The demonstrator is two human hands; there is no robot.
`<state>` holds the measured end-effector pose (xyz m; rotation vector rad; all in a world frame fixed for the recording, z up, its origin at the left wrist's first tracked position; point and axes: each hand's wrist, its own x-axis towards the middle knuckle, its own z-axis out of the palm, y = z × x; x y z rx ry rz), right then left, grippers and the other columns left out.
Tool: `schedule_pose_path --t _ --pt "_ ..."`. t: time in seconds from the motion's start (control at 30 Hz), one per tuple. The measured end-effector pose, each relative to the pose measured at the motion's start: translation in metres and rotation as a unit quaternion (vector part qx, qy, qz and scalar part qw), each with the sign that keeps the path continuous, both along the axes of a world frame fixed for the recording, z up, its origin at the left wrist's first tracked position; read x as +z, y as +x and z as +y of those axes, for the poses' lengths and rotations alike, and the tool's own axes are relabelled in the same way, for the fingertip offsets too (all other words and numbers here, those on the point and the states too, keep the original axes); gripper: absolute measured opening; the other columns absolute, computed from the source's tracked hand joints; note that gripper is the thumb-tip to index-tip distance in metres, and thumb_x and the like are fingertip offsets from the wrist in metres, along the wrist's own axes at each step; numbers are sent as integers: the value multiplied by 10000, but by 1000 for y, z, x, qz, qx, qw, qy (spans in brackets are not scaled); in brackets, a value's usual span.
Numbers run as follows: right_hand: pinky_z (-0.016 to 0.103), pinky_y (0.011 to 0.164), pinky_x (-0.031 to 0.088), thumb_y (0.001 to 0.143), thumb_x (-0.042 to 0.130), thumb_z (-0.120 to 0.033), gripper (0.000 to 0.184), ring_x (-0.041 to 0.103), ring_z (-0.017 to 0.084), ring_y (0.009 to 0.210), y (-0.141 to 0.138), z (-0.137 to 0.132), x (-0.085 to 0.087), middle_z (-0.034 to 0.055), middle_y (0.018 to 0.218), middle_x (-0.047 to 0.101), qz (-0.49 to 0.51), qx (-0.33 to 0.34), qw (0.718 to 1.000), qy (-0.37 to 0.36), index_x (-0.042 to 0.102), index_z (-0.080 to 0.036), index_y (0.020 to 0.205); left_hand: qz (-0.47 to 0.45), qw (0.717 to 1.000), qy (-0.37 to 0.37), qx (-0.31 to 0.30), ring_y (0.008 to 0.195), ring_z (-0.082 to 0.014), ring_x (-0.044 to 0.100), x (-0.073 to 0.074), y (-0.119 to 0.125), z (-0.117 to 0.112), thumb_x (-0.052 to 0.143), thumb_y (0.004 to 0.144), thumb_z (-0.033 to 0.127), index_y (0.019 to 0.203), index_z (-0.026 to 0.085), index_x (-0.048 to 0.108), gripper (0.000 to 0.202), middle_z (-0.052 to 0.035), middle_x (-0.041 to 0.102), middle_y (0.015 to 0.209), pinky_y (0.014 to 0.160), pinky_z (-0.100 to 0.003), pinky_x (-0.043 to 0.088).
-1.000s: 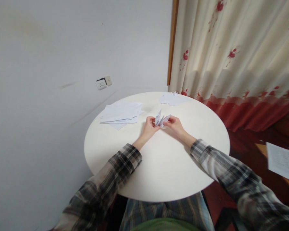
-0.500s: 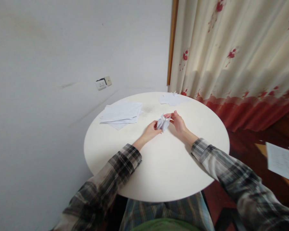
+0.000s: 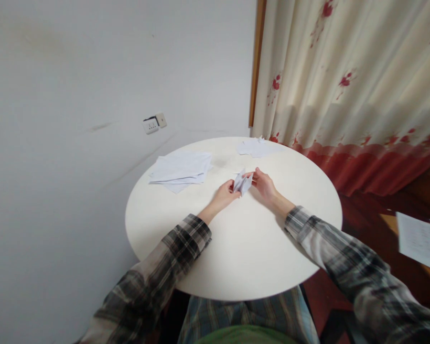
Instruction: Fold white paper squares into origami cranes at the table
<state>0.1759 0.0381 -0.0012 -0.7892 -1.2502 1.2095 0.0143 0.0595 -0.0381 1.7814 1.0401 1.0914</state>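
Note:
A small piece of folded white paper (image 3: 243, 183), its flaps standing apart, is held just above the round white table (image 3: 236, 258). My left hand (image 3: 225, 194) is closed on its left lower side, thumb and fingers pinching the folds. At the upper right edge, the fingers of my right hand (image 3: 264, 185) reach in behind the right flap and touch it, with the thumb raised. The tips of those right fingers are partly hidden by the paper.
A stack of loose white sheets (image 3: 181, 168) lies at the table's back left. More white paper (image 3: 256, 147) sits near the back right edge. Behind stand a wall with a socket (image 3: 151, 125) and a flowered curtain (image 3: 344, 95). A printed sheet (image 3: 421, 239) lies off to the right.
My right hand has shifted slightly down and its fingers sit a little deeper behind the paper's flap. The left hand stays almost still.

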Motion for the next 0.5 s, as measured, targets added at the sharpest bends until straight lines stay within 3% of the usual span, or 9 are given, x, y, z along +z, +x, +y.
schedule_pose_path --t 0.17,0.27,0.4,0.5 --pt "310 780 435 670 601 -388 254 584 182 822 1 3 -3 61 860 679 21 -19 999 15 700 -174 764 -20 1000 11 17 546 -81 471 2 1 -1 559 569 122 745 161 541 181 58 530 622 504 -181 333" --pt "319 796 433 613 632 -279 220 596 175 821 0 5 -4 52 867 688 7 -37 999 8 702 -180 797 -60 998 30 17 574 -76 478 4 3 -1 554 570 118 713 158 526 151 58 525 629 536 -178 348" --pt "323 802 440 571 669 -223 235 609 173 817 -3 6 -5 48 881 691 -29 -65 997 19 698 -189 802 -112 993 20 -6 624 -82 507 9 5 -3 582 553 127 689 158 504 160 50 540 646 596 -191 391" --pt "323 782 451 570 682 -238 206 609 173 790 -4 5 -6 50 858 691 -52 -96 993 40 696 -186 769 -117 993 7 -10 598 -80 499 15 5 -7 606 526 132 657 163 494 175 55 535 614 561 -184 388"
